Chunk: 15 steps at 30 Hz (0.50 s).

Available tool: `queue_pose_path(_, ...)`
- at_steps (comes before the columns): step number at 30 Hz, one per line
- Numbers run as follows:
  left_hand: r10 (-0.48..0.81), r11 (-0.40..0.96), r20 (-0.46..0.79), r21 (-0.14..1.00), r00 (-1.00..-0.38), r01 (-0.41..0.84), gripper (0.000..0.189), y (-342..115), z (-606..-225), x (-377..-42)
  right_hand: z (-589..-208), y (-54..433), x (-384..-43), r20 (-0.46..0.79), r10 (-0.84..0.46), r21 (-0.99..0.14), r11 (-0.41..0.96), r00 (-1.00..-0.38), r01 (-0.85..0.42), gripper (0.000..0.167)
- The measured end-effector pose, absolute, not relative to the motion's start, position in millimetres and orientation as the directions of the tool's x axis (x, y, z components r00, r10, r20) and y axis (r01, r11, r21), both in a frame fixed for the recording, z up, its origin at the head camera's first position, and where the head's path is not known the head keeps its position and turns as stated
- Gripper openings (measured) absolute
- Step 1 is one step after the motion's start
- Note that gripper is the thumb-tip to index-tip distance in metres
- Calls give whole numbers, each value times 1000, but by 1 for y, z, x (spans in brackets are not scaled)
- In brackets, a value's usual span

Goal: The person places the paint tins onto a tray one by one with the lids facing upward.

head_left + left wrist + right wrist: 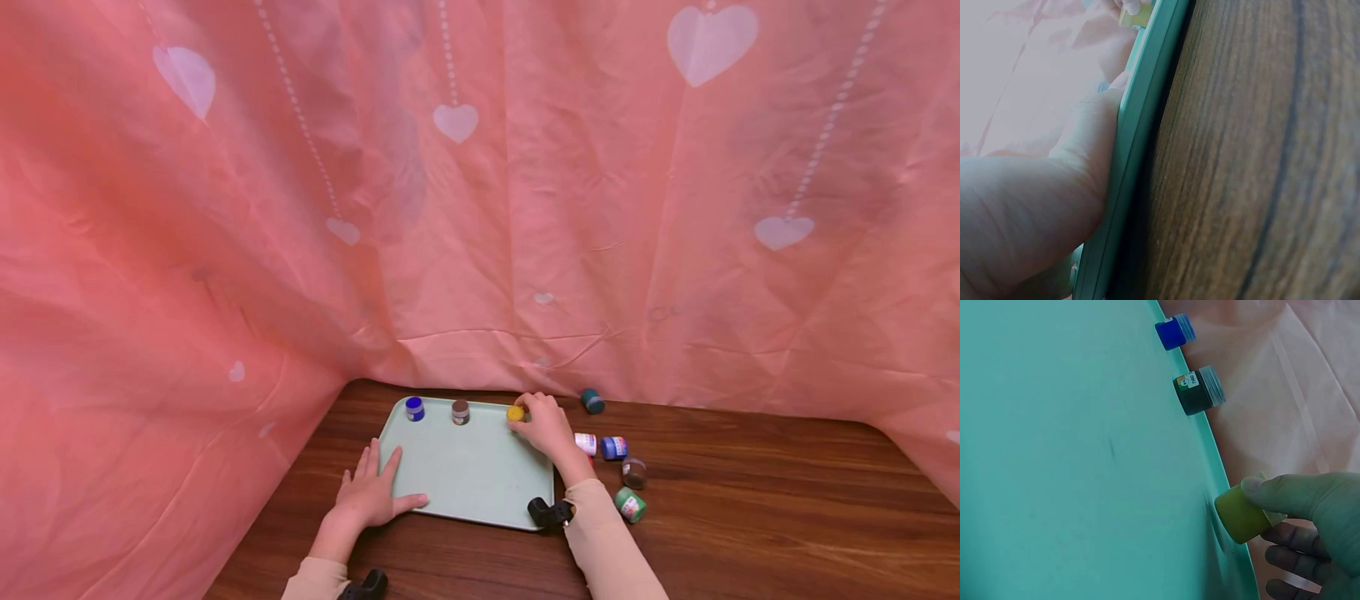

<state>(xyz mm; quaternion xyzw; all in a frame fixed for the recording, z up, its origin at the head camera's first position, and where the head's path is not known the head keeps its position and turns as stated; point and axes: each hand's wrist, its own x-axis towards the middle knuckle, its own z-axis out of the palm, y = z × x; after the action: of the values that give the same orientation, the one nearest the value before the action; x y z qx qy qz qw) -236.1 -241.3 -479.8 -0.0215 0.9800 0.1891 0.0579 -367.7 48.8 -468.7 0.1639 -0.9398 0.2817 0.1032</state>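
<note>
My right hand [546,427] pinches a small yellow paint jar [515,413] between thumb and fingers at the far right corner of a pale green tray [472,475]. In the right wrist view the yellow jar [1241,515] is slightly tilted, its base close to the tray; I cannot tell whether they touch. A blue paint jar [415,408] and a brown paint jar [461,412] stand along the tray's far edge. My left hand [367,493] rests with spread fingers at the tray's near left corner, its thumb over the rim [1129,150].
Right of the tray, several jars lie on the dark wooden table [750,500]: teal [592,401], white-labelled [586,443], blue [614,448], dark brown [633,472] and green [630,505]. A red one is mostly hidden by the right arm. Pink curtain [480,250] hangs behind and at left.
</note>
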Motion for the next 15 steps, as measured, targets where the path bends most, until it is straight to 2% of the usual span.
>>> queue_pose_path(15, -24, 941, -117, 332, -993, -62, 104, -239, -475, -234, -471, 49, -370, 273, -267, -494, 785, -924, -373, 29)
